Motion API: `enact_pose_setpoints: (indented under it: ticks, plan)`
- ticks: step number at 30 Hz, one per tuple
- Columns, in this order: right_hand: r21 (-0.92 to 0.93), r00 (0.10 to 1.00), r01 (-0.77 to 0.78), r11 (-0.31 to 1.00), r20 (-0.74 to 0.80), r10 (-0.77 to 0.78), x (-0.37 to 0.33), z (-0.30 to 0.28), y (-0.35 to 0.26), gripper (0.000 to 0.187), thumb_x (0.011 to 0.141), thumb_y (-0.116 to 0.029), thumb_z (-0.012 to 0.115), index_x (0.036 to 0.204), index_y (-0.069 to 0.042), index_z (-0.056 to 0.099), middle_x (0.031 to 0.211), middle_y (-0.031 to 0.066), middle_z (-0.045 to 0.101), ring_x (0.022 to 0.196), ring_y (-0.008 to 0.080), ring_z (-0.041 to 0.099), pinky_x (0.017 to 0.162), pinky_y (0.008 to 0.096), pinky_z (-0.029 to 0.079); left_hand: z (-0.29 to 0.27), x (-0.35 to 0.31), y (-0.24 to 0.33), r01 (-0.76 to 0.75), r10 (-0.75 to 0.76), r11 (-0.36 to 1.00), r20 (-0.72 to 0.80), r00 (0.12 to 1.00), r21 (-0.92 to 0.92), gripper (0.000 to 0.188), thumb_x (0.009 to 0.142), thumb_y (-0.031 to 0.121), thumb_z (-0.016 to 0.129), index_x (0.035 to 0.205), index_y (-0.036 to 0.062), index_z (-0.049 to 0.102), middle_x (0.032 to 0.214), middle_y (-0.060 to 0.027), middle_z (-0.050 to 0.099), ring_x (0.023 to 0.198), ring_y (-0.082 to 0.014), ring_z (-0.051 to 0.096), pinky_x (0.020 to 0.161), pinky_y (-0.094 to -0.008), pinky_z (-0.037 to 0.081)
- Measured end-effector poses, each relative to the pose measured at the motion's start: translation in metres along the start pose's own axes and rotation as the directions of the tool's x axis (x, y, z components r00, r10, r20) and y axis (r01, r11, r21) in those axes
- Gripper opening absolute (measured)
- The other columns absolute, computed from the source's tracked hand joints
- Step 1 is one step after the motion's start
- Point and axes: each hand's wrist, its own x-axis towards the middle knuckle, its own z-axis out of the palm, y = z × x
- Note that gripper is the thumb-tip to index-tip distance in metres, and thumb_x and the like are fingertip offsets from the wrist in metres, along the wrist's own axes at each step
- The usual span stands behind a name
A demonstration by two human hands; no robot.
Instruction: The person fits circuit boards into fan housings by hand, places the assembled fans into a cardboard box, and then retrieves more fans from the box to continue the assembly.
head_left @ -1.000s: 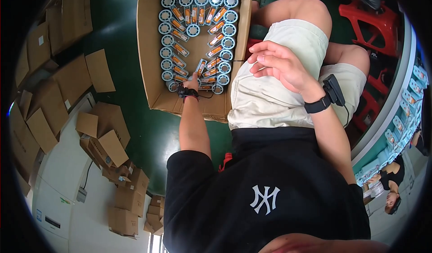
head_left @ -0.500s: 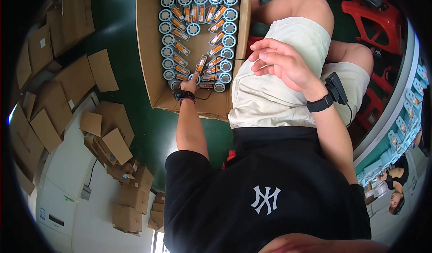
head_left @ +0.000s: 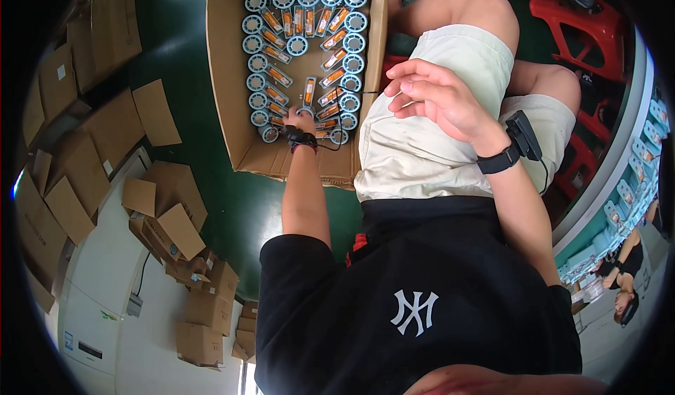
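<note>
A cardboard box (head_left: 221, 79) in front of me holds several light-blue handheld fans, each with a round grille and an orange strip along its handle. They line the walls, handles pointing inward. My left hand (head_left: 301, 121) reaches into the near part of the box, its fingers closed at the round end of one handheld fan (head_left: 309, 93), whose handle points away from me. The fingertips are partly hidden. Apart at the far middle lies another fan's round head (head_left: 297, 46). My right hand (head_left: 443, 100) is open above my lap, fingers loosely stretched, holding nothing.
Open cardboard cartons (head_left: 169, 205) stand to the left on the green floor (head_left: 232, 212). Red plastic stools (head_left: 576, 29) are at the right. A long table (head_left: 622, 198) bears more blue fans, with another person (head_left: 622, 282) beyond it. A dark cable runs from my left wrist.
The handheld fan at my left hand has turned from slanting right to nearly straight away from me. My left hand has shifted slightly right; my right hand stays put.
</note>
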Motion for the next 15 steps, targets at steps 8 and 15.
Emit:
enact_pose_setpoints:
  ticks: [8, 15]
  plan:
    - [0.013, 1.000, 0.001, 1.000, -0.004, 0.000, 0.000, -0.004, 0.002, 0.034, 0.101, -0.021, 0.062, 0.131, -0.004, 0.058, 0.115, 0.0079, 0.067, 0.103, 0.0188, 0.066, 0.093, 0.0369, 0.054, -0.039, -0.011, 0.044, -0.145, 0.102, 0.976, 0.247, 0.964, 0.161, 0.051, 0.086, 0.039, 0.074, 0.128, 0.0104, 0.069, 0.139, -0.0233, 0.056, 0.118, -0.0403, 0.061, 0.099, -0.0497, 0.052]
    - [0.011, 1.000, -0.003, 1.000, 0.001, 0.003, 0.001, -0.002, -0.001, 0.033, 0.102, -0.021, 0.062, 0.130, -0.004, 0.058, 0.114, 0.0071, 0.067, 0.102, 0.0180, 0.067, 0.093, 0.0366, 0.055, -0.053, 0.010, 0.015, -0.225, 0.099, 0.934, 0.404, 0.910, 0.278, 0.055, 0.081, 0.039, 0.080, 0.127, 0.0098, 0.070, 0.136, -0.0211, 0.060, 0.120, -0.0404, 0.061, 0.101, -0.0476, 0.052]
